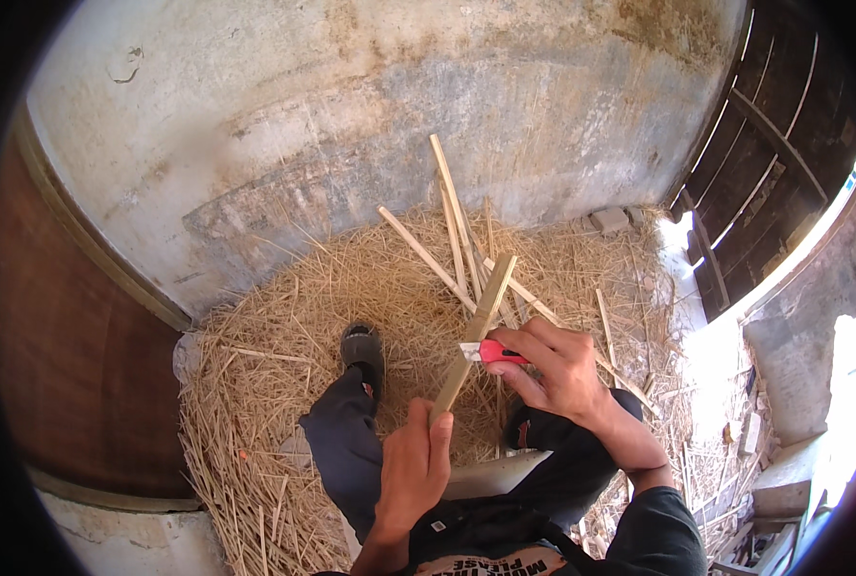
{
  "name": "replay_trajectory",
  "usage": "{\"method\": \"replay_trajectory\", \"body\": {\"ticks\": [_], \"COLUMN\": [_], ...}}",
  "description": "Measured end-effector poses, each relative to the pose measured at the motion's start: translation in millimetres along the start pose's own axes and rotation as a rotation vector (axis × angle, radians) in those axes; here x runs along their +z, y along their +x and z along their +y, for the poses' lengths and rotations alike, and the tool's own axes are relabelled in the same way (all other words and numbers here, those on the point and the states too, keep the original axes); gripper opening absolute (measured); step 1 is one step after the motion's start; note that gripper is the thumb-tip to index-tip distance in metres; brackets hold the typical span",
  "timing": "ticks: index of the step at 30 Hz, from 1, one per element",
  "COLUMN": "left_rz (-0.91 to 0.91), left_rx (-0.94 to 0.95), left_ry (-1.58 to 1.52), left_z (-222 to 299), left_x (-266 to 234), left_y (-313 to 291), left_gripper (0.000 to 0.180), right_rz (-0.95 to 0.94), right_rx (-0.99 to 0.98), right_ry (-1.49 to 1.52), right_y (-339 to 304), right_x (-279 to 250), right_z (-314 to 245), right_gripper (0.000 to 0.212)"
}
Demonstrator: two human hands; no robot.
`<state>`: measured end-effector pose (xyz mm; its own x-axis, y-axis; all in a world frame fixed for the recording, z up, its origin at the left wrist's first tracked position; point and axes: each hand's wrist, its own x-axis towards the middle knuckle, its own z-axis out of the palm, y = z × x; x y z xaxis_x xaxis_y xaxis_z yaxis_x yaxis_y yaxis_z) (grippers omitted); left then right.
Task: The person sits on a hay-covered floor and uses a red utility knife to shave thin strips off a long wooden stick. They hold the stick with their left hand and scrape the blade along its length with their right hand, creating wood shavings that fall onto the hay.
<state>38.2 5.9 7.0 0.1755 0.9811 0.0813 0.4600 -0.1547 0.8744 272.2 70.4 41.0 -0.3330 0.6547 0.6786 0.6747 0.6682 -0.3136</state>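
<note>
My left hand is closed round the near end of a flat bamboo strip, which slants up and away to the right between my knees. In my right hand is a red utility knife, gripped in closed fingers. Its short pale blade lies against the strip about midway along, and whether it cuts in cannot be told. Beyond the strip, several pale bamboo strips lie crossed in a loose pile, some leaning toward the wall.
Straw-like shavings cover the floor round my feet. A stained wall rises ahead, with a brown door at left and dark slatted boards at right. Bricks sit by the wall; a concrete block stands at lower right.
</note>
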Motion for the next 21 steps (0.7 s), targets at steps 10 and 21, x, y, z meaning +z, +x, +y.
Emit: {"method": "replay_trajectory", "body": {"ticks": [10,21], "left_rz": [0.058,0.088], "left_rx": [-0.019,-0.002], "left_ry": [0.033,0.068], "left_z": [2.7,-3.5], "left_x": [3.1,8.5], "left_y": [-0.2,-3.1], "left_gripper": [0.03,0.03], "right_rz": [0.037,0.082], "right_rx": [-0.014,0.037], "right_ry": [-0.055,-0.078], "right_y": [0.8,1.7], "right_x": [2.3,3.4], "right_z": [2.1,8.1], "right_gripper": [0.037,0.031]}}
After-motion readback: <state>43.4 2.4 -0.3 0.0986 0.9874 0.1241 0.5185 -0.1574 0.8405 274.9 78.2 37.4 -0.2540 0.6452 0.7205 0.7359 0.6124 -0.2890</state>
